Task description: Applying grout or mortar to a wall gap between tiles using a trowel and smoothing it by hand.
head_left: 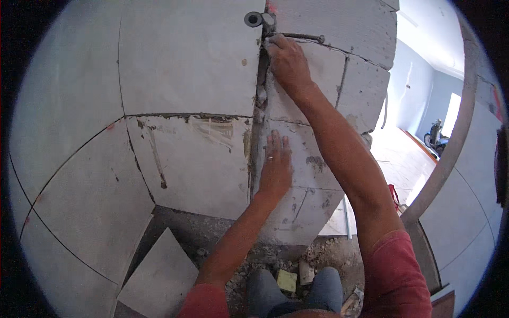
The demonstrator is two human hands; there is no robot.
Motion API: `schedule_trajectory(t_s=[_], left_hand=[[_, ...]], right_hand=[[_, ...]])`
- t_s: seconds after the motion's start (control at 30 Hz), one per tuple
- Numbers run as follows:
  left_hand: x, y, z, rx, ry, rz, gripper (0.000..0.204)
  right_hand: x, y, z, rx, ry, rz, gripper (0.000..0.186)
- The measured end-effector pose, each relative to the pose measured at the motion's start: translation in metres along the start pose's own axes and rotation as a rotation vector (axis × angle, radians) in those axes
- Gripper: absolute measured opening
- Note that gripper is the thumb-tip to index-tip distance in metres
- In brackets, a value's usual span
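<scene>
My right hand (289, 64) is raised to the upper end of a narrow vertical gap (260, 95) between the tiled wall and the block wall. Its fingers are curled together there; whatever they hold, if anything, is hidden. Just above them a dark metal rod (302, 36) sticks out over the blocks, close to a round grey pipe end (253, 19). Lower down, my left hand (276, 168) lies flat with fingers stretched against the pale block wall (313, 140), beside the gap. A large pale wall tile (191, 164) with mortar smears is to its left.
A loose tile (159, 273) leans at lower left. Rubble (331, 254) and a yellowish block (287, 281) lie on the floor around my knees. On the right, a doorway opens onto a bright room with a motorbike (436, 139). More tiled wall (472, 212) stands at far right.
</scene>
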State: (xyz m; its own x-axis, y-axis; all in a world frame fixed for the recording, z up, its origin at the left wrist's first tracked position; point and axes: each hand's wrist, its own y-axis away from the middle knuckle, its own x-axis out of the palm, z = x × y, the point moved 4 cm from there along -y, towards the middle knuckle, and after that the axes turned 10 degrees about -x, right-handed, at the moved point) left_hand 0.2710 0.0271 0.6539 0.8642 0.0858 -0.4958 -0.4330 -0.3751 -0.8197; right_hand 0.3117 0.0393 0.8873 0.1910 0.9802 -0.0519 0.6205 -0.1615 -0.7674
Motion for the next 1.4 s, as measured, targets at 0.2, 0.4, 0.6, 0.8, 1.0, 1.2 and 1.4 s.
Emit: schedule_trajectory(t_s=[0.2,0.4,0.6,0.8,1.0,1.2,1.4], left_hand=[[-0.024,-0.004,0.005,-0.016,0.094,0.013,0.052],[-0.090,-0.041,0.014,-0.109,0.306,-0.296,0.027],[-0.179,-0.153,-0.010,0.104,0.354,-0.695,0.022],[-0.182,-0.235,0.000,0.432,-0.421,-0.757,0.018],[-0.190,-0.245,-0.020,0.635,-0.600,-0.768,0.009],[-0.204,-0.253,-0.040,0.492,-0.851,-0.469,0.012],[-0.213,-0.253,-0.053,0.493,-0.947,-0.372,0.012]], right_hand=[[-0.007,-0.002,0.011,-0.032,0.151,0.057,0.016],[-0.006,-0.008,0.004,-0.018,0.085,0.134,0.019],[0.000,0.017,0.005,-0.075,0.090,0.028,0.017],[-0.006,0.012,0.021,-0.051,0.032,0.148,0.017],[-0.007,0.010,0.006,-0.046,0.053,0.117,0.016],[-0.002,0.013,0.009,-0.051,0.049,0.111,0.016],[-0.012,0.009,0.017,-0.071,0.140,0.205,0.018]])
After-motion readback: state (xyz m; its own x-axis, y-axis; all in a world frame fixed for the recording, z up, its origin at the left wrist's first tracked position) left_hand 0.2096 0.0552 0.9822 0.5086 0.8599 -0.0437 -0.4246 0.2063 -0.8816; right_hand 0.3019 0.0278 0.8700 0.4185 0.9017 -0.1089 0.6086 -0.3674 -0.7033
